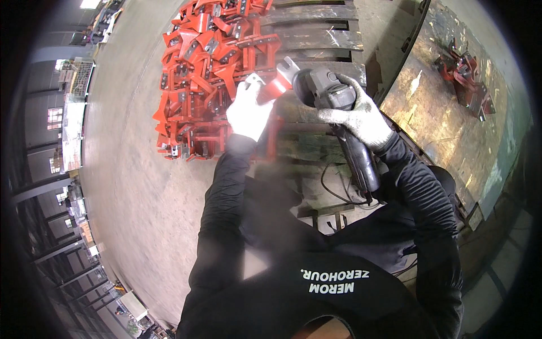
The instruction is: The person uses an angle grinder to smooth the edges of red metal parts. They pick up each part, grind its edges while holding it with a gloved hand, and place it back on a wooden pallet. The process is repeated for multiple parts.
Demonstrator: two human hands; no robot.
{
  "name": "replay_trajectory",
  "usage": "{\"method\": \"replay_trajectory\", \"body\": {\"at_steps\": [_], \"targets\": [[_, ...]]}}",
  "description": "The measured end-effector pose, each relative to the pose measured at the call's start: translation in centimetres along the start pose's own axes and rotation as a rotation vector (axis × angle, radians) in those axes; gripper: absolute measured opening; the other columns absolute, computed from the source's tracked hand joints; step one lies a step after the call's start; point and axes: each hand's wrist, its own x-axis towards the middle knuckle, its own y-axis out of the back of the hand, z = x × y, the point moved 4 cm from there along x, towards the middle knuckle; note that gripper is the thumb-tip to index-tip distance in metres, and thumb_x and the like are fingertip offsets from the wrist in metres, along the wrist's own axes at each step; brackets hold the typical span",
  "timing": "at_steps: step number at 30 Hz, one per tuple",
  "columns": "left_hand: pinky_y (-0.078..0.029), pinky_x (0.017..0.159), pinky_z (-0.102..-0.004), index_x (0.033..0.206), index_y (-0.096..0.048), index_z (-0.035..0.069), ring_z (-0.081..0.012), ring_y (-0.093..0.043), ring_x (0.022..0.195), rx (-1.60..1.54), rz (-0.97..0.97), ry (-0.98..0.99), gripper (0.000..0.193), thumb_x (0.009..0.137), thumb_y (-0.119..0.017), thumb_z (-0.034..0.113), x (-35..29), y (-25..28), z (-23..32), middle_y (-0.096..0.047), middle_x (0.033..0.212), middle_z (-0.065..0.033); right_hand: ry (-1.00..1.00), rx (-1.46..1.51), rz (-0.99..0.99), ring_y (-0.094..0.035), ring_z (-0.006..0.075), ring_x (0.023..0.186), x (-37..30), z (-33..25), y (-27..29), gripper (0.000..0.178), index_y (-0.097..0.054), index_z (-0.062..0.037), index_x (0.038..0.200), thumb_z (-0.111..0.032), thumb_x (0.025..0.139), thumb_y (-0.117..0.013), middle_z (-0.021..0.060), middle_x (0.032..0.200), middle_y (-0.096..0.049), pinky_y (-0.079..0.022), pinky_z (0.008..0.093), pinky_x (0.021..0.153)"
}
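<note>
My left hand, in a white glove, grips a red painted metal bracket and holds it up over the rack. My right hand, in a grey knit glove, is closed around the body of a dark angle grinder. The grinder's head sits right against the bracket's bare metal end. Its cable trails down toward my body. Both arms are in black sleeves.
A big heap of the same red brackets lies on a slatted metal rack ahead. To the right stands a rusty steel table with a few red brackets on it. Concrete floor spreads left.
</note>
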Motion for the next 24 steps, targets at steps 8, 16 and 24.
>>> {"method": "replay_trajectory", "body": {"at_steps": [8, 16, 24], "targets": [[-0.059, 0.08, -0.0408, 0.122, -0.066, 0.014, -0.0317, -0.07, 0.099, 0.004, 0.043, -0.07, 0.049, 0.078, -0.08, 0.03, -0.5, 0.3, 0.2, -0.061, 0.131, -0.0049, -0.033, -0.081, 0.021, -0.065, 0.0185, 0.107, -0.2, -0.6, 0.0, 0.103, -0.031, 0.001, 0.155, -0.017, 0.074, -0.093, 0.0153, 0.129, -0.062, -0.057, 0.0308, 0.088], [-0.06, 0.078, -0.0403, 0.122, -0.066, 0.014, -0.0308, -0.071, 0.097, 0.015, -0.005, -0.063, 0.046, 0.078, -0.077, 0.024, -0.4, 0.3, 0.3, -0.061, 0.132, -0.0064, 0.007, -0.09, 0.004, -0.065, 0.0184, 0.104, 0.2, 0.9, 0.7, 0.104, -0.029, -0.0021, 0.157, -0.015, 0.075, -0.092, 0.0152, 0.129, -0.061, -0.059, 0.0321, 0.084], [-0.06, 0.08, -0.0393, 0.121, -0.066, 0.012, -0.0298, -0.071, 0.101, -0.028, 0.076, -0.203, 0.044, 0.079, -0.072, 0.02, -0.9, -0.6, 0.4, -0.061, 0.137, -0.0075, -0.049, -0.018, -0.003, -0.065, 0.0177, 0.103, 0.5, -0.2, 0.4, 0.105, -0.028, -0.0028, 0.157, -0.017, 0.075, -0.092, 0.0138, 0.129, -0.061, -0.057, 0.0308, 0.084]]}}
